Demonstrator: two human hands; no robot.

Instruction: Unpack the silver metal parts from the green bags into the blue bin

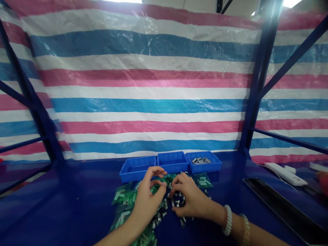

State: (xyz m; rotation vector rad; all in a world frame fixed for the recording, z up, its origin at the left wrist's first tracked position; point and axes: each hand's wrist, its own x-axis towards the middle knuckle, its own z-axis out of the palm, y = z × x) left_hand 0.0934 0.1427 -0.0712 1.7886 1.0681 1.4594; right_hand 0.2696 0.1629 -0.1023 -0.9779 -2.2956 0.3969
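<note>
My left hand (150, 194) hovers over the near middle of the blue table, with thumb and fingers curved and apart and nothing visible between them. To its right, my right hand (191, 198) reaches down over a scatter of small shiny metal parts (178, 202). Its fingers are bent, and a gap shows between thumb and forefinger. More loose metal parts (157, 218) lie between the two wrists; their exact kind is too blurred to tell. Green plastic bags (123, 196) with pale, slim pieces inside spread under and beside my left arm. Another small green bag (203, 180) lies beyond my right hand.
Three blue bins stand in a row behind the hands: a left bin (128, 176), a middle bin (173, 167) and a right bin (216, 166) holding metal pieces. A long black panel (282, 208) and a white device (284, 173) lie right. Blue posts (258, 85) frame the table.
</note>
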